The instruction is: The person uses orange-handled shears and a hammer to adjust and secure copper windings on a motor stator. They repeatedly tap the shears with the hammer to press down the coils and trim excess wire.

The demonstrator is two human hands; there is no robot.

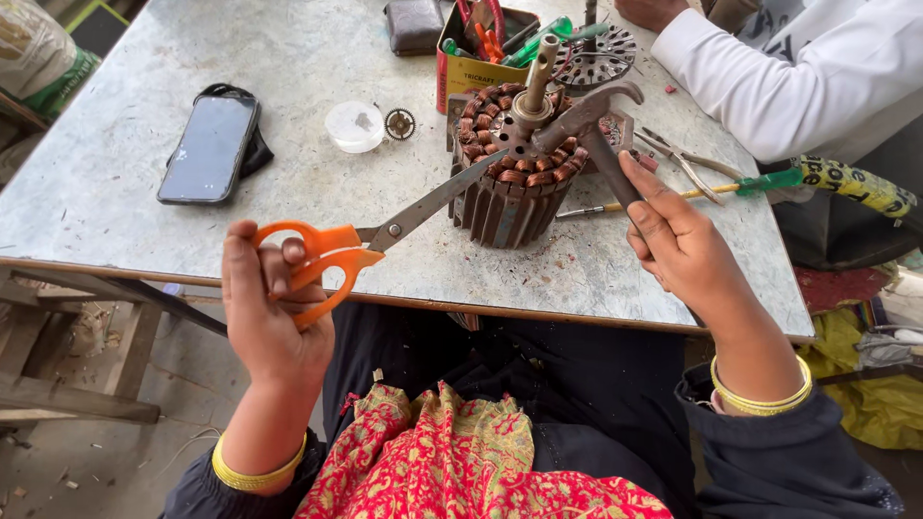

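While the left hand (274, 312) grips orange-handled steel scissors (385, 235) poked into the copper-wound motor stator (514, 183) on the grey desk (288, 58), the right hand (678, 240), clasping a steel hammer (591, 120), should tap lightly and squarely.

Scissor tips (492, 165) lost against the stator (514, 187) windings; contact not resolvable. Hammer handle (611, 171) covered below by right hand (685, 245); grip end unseen. Co-worker's sleeve (769, 72) and hand (652, 10) cut by top and right edges, sack (34, 53) cut at left, tin (481, 43) contents too tangled to sort, small gear (400, 124) teeth too fine to read.
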